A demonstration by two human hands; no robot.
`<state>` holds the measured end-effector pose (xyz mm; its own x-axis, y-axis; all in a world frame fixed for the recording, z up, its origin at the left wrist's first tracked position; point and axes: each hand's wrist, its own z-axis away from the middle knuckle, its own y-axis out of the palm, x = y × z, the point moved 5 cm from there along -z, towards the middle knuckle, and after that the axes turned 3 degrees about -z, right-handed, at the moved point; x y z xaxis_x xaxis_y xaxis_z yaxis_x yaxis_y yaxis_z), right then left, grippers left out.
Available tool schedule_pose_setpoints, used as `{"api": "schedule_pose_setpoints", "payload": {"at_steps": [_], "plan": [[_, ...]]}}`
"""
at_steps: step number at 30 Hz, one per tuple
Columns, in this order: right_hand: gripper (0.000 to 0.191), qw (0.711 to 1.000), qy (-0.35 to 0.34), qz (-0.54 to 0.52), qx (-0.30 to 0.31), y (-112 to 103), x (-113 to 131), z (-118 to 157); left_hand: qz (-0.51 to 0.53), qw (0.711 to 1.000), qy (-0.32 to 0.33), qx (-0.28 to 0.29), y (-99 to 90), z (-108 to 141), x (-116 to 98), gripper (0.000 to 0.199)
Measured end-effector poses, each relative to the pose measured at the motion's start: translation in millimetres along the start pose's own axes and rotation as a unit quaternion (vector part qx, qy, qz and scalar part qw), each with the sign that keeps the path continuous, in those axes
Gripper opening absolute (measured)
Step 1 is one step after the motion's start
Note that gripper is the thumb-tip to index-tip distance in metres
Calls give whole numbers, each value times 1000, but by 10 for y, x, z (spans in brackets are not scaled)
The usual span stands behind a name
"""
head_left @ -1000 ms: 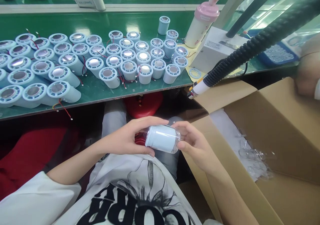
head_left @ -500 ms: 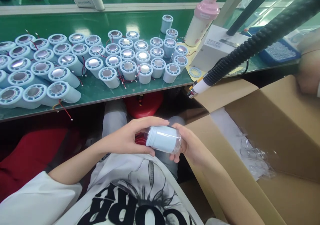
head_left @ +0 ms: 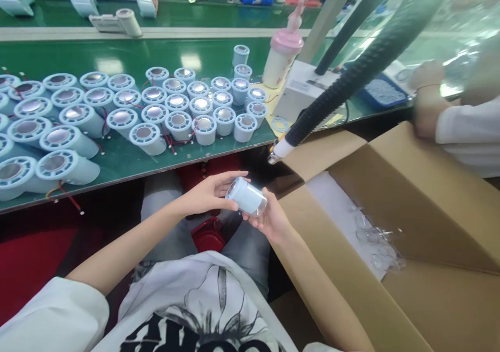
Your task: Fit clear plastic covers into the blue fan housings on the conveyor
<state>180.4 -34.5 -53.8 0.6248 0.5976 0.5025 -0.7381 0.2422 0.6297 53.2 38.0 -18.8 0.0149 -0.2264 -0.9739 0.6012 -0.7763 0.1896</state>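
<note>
Over my lap a light blue cylinder (head_left: pixel 245 195) is held tilted, its ringed end up to the left and a clear plastic cover around its lower right end. My left hand (head_left: pixel 214 193) touches the ringed end, thumb below and fingers above. My right hand (head_left: pixel 271 217) grips the covered end. Ahead on the green table (head_left: pixel 187 156), several similar blue cylinders (head_left: pixel 147 137) stand in rows, some leaning, with thin red wires between them.
An open cardboard box (head_left: pixel 425 196) with clear plastic pieces (head_left: pixel 377 240) is at the right. A black hose (head_left: pixel 332 97) hangs over the table edge near a pink-topped bottle (head_left: pixel 283 55). Another person's blurred arm (head_left: pixel 449 112) reaches in at the right; further hands show at the top.
The view has tilted up and shifted right. The cylinder has turned so its ringed end shows, and my left hand has opened somewhat around it. The other person's arm is further into view.
</note>
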Motion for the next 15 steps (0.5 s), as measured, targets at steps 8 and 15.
{"api": "schedule_pose_setpoints", "payload": {"at_steps": [8, 15], "plan": [[52, 995, -92, -47, -10, -298, 351, -447, -24, 1000, -7, 11, -84, -860, 34, 70], [52, 994, -111, -2, 17, -312, 391, -559, -68, 997, -18, -14, -136, -907, -10, 68]]}}
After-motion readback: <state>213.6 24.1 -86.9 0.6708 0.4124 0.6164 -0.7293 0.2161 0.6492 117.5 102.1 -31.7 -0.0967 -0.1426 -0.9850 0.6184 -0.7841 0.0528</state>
